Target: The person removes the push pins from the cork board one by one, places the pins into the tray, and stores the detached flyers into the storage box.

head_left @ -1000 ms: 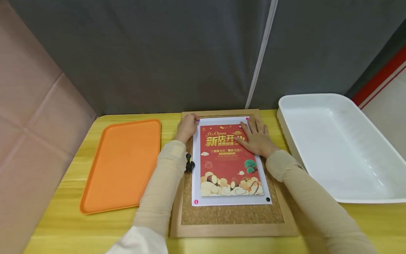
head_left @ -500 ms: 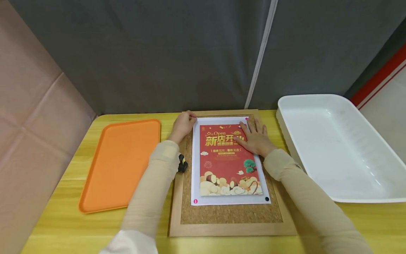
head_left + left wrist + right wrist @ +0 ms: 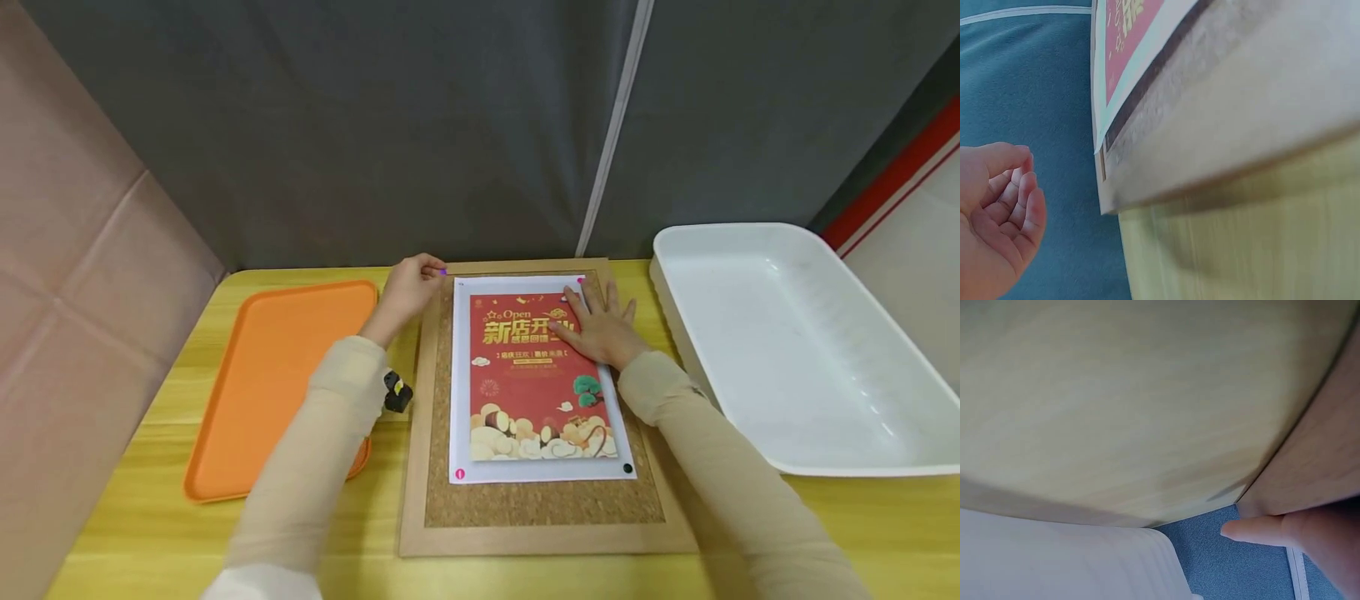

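A red poster (image 3: 542, 392) backed by a white sheet (image 3: 525, 472) lies on a wood-framed cork board (image 3: 547, 507). My left hand (image 3: 408, 292) is off the board's upper left edge, thumb and fingertips pinching a small purple push pin (image 3: 443, 272). In the left wrist view the left hand (image 3: 1004, 212) has its thumb against curled fingers, and the pin is hidden. The right hand (image 3: 607, 332) rests flat on the poster's upper right, fingers spread. A magenta pin (image 3: 581, 281), a pink pin (image 3: 460, 473) and a black pin (image 3: 627, 468) sit at three corners.
An orange tray (image 3: 281, 392) lies left of the board, partly under my left forearm. At the right stands a deep white tub (image 3: 787, 350), close to my right forearm. A grey curtain (image 3: 375, 133) hangs behind the wooden table (image 3: 135, 500).
My left hand has moved left from the sheet's upper left corner, past the board's edge, carrying the purple push pin. The right hand stays on the poster.
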The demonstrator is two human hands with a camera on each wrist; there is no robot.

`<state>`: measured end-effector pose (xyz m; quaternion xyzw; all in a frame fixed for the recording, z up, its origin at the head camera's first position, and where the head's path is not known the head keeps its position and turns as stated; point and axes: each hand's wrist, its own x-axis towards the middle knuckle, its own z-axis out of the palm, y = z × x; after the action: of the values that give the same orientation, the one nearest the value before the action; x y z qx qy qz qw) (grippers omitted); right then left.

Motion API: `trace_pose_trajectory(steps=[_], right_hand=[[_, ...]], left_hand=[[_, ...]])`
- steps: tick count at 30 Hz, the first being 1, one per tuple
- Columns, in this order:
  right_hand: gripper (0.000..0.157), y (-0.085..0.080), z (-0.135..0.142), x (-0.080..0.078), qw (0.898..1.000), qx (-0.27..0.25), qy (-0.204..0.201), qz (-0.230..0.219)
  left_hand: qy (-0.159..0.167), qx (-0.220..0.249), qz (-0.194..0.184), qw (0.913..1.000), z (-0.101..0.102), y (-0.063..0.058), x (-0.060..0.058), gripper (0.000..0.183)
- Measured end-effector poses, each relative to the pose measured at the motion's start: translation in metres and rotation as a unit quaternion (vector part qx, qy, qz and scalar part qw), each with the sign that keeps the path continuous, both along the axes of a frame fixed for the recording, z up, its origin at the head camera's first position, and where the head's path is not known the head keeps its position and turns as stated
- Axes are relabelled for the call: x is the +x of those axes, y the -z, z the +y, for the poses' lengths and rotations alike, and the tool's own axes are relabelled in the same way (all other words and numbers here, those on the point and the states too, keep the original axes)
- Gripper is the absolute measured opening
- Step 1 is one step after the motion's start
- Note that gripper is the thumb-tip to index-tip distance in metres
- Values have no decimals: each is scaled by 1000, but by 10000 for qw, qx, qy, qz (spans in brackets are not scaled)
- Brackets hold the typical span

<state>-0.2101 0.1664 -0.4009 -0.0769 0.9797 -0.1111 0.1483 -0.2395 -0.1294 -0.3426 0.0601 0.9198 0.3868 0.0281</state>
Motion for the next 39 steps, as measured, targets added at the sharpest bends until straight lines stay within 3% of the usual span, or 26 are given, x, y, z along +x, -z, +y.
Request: trace_pose_trajectory(steps=[14,24,39], right_hand=[[82,-1,-6,1,9999,46,97,-26],[82,0,-7,-1,10000,18,86,-38],[81,0,-7,-1,9999,24,102,-32]], left_hand=[[-101,-301,-214,9993,-60,-6,28,30],[-130,-625,-280,9976,-92,1,46,29],[-84,-1067,-385,9935,-120,18,58,23]])
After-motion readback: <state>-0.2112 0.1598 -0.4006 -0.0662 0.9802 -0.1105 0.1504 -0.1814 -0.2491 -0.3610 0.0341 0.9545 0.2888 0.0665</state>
